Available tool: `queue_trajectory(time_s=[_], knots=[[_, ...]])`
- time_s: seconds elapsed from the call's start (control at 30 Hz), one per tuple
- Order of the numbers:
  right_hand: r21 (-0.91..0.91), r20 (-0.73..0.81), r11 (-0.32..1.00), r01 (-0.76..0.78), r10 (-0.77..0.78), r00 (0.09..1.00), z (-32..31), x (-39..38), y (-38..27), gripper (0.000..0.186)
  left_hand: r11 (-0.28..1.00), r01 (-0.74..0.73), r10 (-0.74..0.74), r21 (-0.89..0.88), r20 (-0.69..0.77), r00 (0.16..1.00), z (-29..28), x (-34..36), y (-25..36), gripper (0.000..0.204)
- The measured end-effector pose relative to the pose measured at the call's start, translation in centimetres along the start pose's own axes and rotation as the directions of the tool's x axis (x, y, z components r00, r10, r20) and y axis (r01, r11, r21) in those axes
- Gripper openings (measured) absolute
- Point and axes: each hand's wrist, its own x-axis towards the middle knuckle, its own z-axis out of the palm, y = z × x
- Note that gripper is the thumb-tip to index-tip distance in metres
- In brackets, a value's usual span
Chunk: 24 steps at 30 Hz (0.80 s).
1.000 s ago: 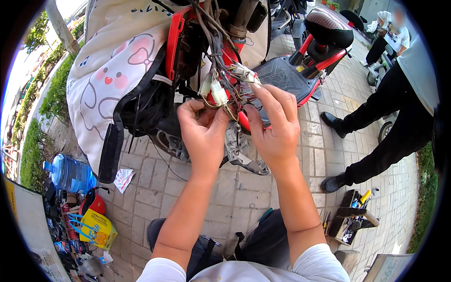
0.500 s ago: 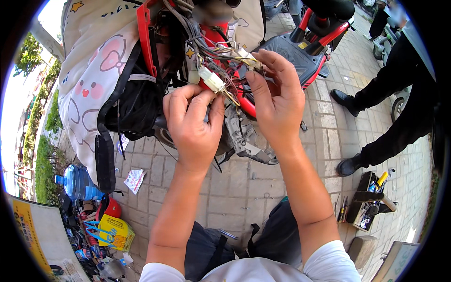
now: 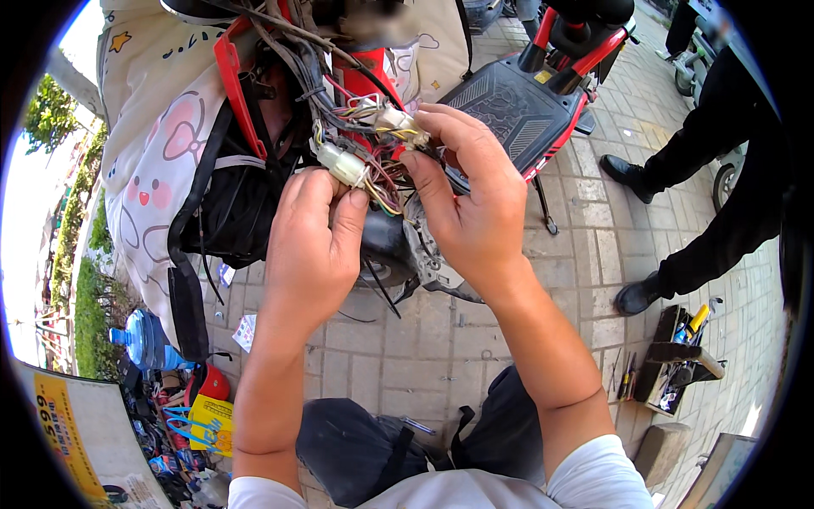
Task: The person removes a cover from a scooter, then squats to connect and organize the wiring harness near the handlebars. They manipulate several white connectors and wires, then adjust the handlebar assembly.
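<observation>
My left hand (image 3: pixel 312 242) is closed, its fingertips against the underside of a translucent white wire connector (image 3: pixel 342 165) with thin coloured wires leaving its end. To the right, my right hand (image 3: pixel 479 191) pinches a second white wire connector (image 3: pixel 397 121) between thumb and forefinger; its near end is partly covered by the fingers. Between the hands hangs a loose bundle of wires (image 3: pixel 377 161), yellow, red, purple and black. Thicker grey cables (image 3: pixel 309 72) run up from it into the opened front of a scooter with red body panels (image 3: pixel 240 85).
A patterned fabric cover (image 3: pixel 157 144) drapes the scooter's left. Beyond my right hand stands a red and black scooter (image 3: pixel 509 110). A person in black trousers (image 3: pixel 716 229) stands at the right, near an open toolbox (image 3: pixel 678 360). At the lower left are a blue water jug (image 3: pixel 146 339) and a yellow bag (image 3: pixel 210 422).
Both hands and the connectors sit a little further left in the view, which has itself shifted. My left thumb and fingers have moved lower along the connector; my right hand keeps its pinch.
</observation>
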Motion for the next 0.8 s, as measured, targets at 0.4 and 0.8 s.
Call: queue_trajectory(time_s=[0.4,0.8], knots=[[0.133,-0.03,0.965,-0.228,0.234,0.972,0.3,0.3,-0.5,0.019,0.986,-0.158,0.163,-0.045,0.13,0.978,-2.1,0.1,-0.1,0.014],[0.265,0.049,0.848,-0.459,0.463,0.885,0.4,-0.1,-0.3,0.017,0.966,-0.225,0.218,-0.128,-0.069,0.974,-1.2,-0.6,-2.3,0.023]])
